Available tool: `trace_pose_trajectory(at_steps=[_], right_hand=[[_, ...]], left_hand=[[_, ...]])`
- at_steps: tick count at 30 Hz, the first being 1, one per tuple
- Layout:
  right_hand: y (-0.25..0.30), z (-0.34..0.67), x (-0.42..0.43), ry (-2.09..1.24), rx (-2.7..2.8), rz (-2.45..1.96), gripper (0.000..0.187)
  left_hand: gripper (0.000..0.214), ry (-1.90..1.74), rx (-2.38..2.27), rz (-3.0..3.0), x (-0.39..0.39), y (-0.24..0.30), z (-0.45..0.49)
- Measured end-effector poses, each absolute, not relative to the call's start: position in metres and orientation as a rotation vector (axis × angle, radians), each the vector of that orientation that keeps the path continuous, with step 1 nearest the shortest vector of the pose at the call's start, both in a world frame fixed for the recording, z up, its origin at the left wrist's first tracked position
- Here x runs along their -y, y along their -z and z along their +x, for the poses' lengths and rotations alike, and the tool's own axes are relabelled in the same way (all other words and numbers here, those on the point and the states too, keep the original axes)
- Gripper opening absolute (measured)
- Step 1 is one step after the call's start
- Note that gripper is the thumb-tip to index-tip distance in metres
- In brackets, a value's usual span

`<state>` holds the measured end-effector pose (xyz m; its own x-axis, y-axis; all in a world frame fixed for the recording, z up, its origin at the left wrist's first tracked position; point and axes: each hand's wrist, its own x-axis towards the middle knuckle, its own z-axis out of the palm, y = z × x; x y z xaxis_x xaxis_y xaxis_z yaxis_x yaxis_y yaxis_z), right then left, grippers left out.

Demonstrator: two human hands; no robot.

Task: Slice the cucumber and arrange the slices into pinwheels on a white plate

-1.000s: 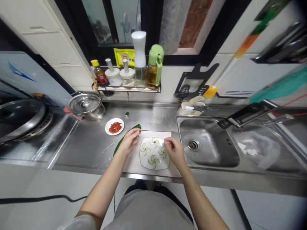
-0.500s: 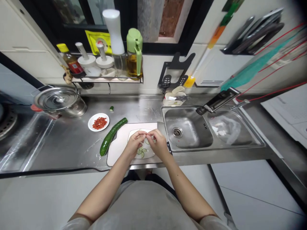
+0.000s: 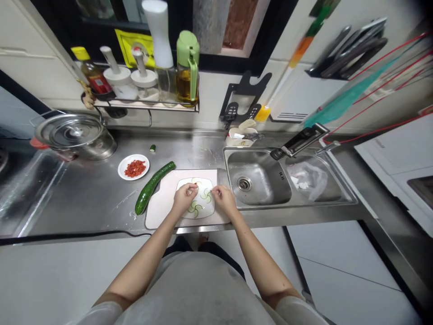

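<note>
A white square plate (image 3: 203,208) with cucumber slices laid in pinwheel shapes sits on a pale cutting board (image 3: 162,210). My left hand (image 3: 183,198) hovers over the plate's left side with fingers pinched together. At the plate's right edge my right hand (image 3: 223,200) is also pinched; what either hand holds is too small to make out. A whole cucumber (image 3: 153,186) lies along the board's left edge. Further left stands a small white dish of red bits (image 3: 134,167).
A steel sink (image 3: 259,183) lies right of the board, with a second basin holding a plastic bag (image 3: 306,178). A lidded pot (image 3: 72,135) stands at the left. A rack of condiment bottles (image 3: 145,85) hangs on the wall. A cucumber end (image 3: 152,148) lies on the counter.
The view has swung right and pulled back. My hands came together over the plate half a second ago and have now drawn slightly apart, the left off the cucumber.
</note>
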<state>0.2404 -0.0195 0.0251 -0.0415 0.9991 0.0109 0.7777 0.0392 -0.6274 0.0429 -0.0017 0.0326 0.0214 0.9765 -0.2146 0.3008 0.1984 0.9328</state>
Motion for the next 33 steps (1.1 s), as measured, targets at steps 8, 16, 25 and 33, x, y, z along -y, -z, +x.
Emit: trace_pose_trajectory(at_steps=[8,16,25,33], right_hand=[[-0.009,0.228,0.019,-0.565,2.135,-1.958,0.017],[-0.009,0.227,0.017,-0.553,2.213,-1.969,0.019],[-0.003,0.226,0.016,-0.513,2.227,-2.006,0.020],[-0.003,0.225,0.014,-0.526,2.231,-2.042,0.018]], left_hand=[[0.015,-0.383,-1.628,1.764,-0.002,-0.030,0.059],[0.014,-0.205,-1.646,1.890,-0.011,-0.026,0.076],[0.016,-0.089,-1.678,1.971,-0.013,-0.008,0.091],[0.018,-0.094,-1.667,2.003,-0.015,-0.003,0.095]])
